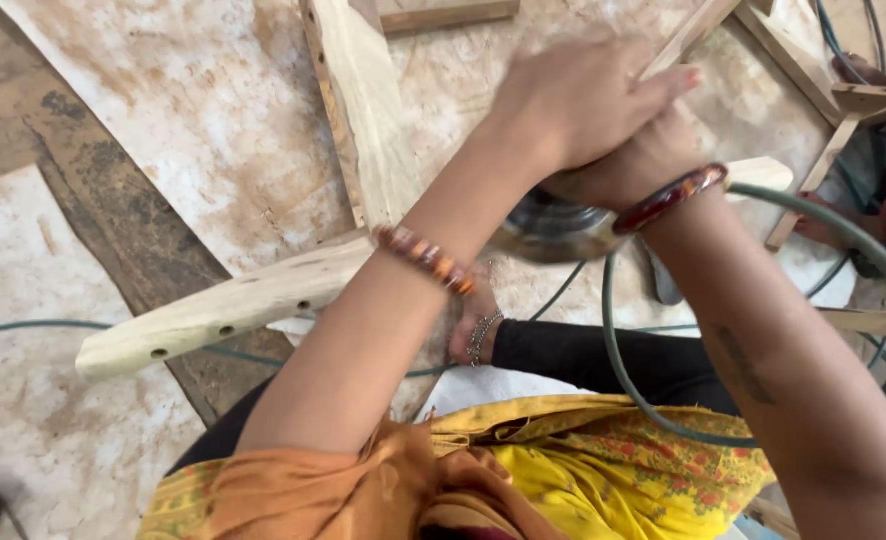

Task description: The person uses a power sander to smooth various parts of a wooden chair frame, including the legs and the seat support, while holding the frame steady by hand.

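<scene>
Gripping power tool (553, 225), both hands (603, 120), floor (203, 110) open leftward

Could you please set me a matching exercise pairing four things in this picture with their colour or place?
Things:
1. hose
2. bangle
3. wooden bar with holes
4. left hand

Descriptions:
A. dark red, on the right wrist
B. green, looping across the lap
C. clasped over the right hand
D. pale, lying across the floor

Pairs: 1-B, 2-A, 3-D, 4-C
</scene>
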